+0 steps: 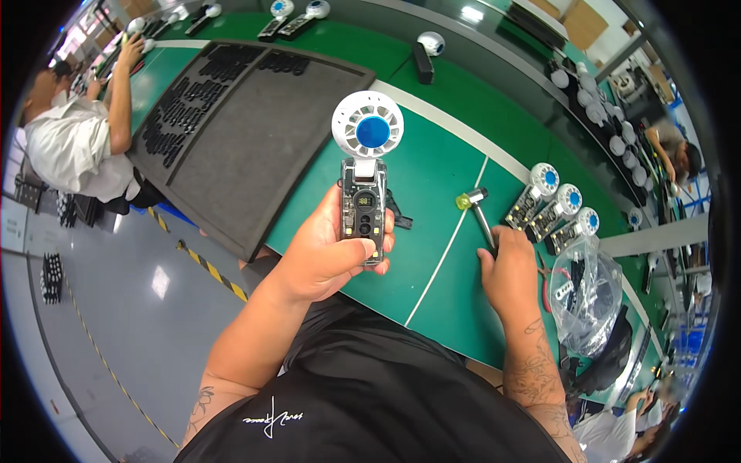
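Upright in my left hand [316, 258] is a handheld fan [361, 204] with a white round head, a blue centre and a see-through body showing a small lit display. My fingers wrap its body, and the thumb presses on the lower front. At the right, my right hand [511, 270] rests at the table, with its thumb and fingers closed around the handle end of a small mallet [482, 212]. The mallet has a metal head with a yellow-green face. Behind the held fan lies a black strap-like piece [400, 216], partly hidden.
Beyond my right hand stand several similar fans [567, 199], then pliers with red handles [545, 289] and a clear plastic bag [583, 297]. A dark foam tray [255, 116] with black parts covers the table's left. A fan [426, 58] lies on the far green belt. People work on both sides.
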`<state>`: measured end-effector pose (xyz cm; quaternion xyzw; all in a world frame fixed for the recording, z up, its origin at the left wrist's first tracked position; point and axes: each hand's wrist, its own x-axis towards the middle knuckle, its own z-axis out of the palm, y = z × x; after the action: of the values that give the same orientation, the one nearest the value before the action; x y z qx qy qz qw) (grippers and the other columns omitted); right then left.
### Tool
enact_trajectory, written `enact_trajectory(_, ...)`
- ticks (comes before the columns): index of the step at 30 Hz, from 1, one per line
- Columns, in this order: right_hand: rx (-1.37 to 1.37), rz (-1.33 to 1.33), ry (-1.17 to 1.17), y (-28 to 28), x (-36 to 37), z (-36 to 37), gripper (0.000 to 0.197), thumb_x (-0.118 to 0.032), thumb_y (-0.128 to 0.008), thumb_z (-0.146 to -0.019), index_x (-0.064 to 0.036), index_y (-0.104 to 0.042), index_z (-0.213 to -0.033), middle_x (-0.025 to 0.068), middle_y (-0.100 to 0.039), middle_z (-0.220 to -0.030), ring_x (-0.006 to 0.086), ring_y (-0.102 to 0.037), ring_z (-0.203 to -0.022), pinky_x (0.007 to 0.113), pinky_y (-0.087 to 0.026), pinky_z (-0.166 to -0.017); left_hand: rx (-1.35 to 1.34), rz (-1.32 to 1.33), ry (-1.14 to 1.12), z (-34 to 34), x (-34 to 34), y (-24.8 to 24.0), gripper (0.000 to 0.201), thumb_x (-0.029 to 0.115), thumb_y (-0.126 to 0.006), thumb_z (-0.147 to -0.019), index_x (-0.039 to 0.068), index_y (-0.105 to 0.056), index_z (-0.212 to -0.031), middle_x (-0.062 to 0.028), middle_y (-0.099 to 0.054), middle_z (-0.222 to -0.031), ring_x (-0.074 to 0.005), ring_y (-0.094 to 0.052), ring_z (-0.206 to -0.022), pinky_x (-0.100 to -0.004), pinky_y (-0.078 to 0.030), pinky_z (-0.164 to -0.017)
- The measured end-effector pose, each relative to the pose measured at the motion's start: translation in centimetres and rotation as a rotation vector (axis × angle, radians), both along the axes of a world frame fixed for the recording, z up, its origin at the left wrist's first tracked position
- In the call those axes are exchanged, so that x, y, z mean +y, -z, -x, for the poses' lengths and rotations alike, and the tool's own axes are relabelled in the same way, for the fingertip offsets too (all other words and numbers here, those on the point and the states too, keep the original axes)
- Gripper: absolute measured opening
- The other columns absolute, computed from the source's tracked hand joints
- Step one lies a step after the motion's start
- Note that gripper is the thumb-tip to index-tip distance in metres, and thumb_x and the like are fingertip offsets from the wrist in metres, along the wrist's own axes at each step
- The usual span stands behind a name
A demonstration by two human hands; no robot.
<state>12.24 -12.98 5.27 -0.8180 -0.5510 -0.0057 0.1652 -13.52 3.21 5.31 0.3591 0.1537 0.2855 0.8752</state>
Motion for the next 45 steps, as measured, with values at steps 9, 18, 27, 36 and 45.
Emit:
enact_trajectory(9, 1.069, -0.278, -0.051, -3.2, 4.2, 7.8, 0.039, 0.001, -0.073, -0.087, 0.0034, -0.056, -0.122, 0.0098, -0.064, -0.101, 0.0133, -0.064, -0.087, 0.024, -0.055, -0.079, 0.427, -0.896, -0.118, -4.5, -3.0, -0.5, 0.077, -0.004, -0.060, -0.085, -0.001, -0.030, -0.156, -0.0232, -0.058, -0.134, -0.0341, -0.064, -0.113, -0.0425, -0.054, -0.096)
enact_trajectory(18, 1.392, -0.338, -0.050, -1.9, 2.3, 5.8, 0.038, 0.006, -0.070, -0.085, -0.0002, -0.055, -0.120, 0.0078, -0.063, -0.104, 0.0116, -0.062, -0.090, 0.022, -0.054, -0.083, 0.421, -1.100, -0.055, -5.3, -3.5, -1.4, 0.081, -0.004, -0.062, -0.086, -0.003, -0.025, -0.159, -0.0302, -0.047, -0.148, -0.0416, -0.057, -0.130, -0.0489, -0.047, -0.108)
enact_trajectory(27, 1.762, -0.342, -0.214, -0.1, 2.5, 3.3, 0.042, 0.010, -0.069, -0.082, -0.0036, -0.053, -0.119, 0.0112, -0.063, -0.106, 0.0155, -0.062, -0.096, 0.026, -0.052, -0.088, 0.377, -0.712, 0.016, -4.4, -2.7, -2.3, 0.079, -0.006, -0.061, -0.087, -0.002, -0.028, -0.159, -0.0248, -0.051, -0.145, -0.0323, -0.057, -0.126, -0.0394, -0.048, -0.104)
enact_trajectory(36, 1.846, -0.362, -0.368, 0.5, 1.9, 3.1, 0.045, 0.012, -0.071, -0.077, -0.0055, -0.053, -0.115, 0.0134, -0.065, -0.107, 0.0205, -0.063, -0.097, 0.031, -0.051, -0.091, 0.361, -0.425, 0.075, -4.6, -1.8, -2.8, 0.072, -0.002, -0.067, -0.086, -0.002, -0.039, -0.153, -0.0158, -0.063, -0.129, -0.0213, -0.062, -0.111, -0.0324, -0.050, -0.098)
enact_trajectory(45, 1.824, -0.438, -0.549, 2.1, 1.8, 2.5, 0.043, 0.015, -0.069, -0.082, -0.0030, -0.055, -0.119, 0.0130, -0.066, -0.113, 0.0175, -0.063, -0.099, 0.029, -0.052, -0.093, 0.322, -0.542, 0.089, -5.5, -1.6, -2.7, 0.073, -0.001, -0.072, -0.083, -0.001, -0.044, -0.149, -0.0134, -0.065, -0.123, -0.0185, -0.062, -0.104, -0.0309, -0.051, -0.093)
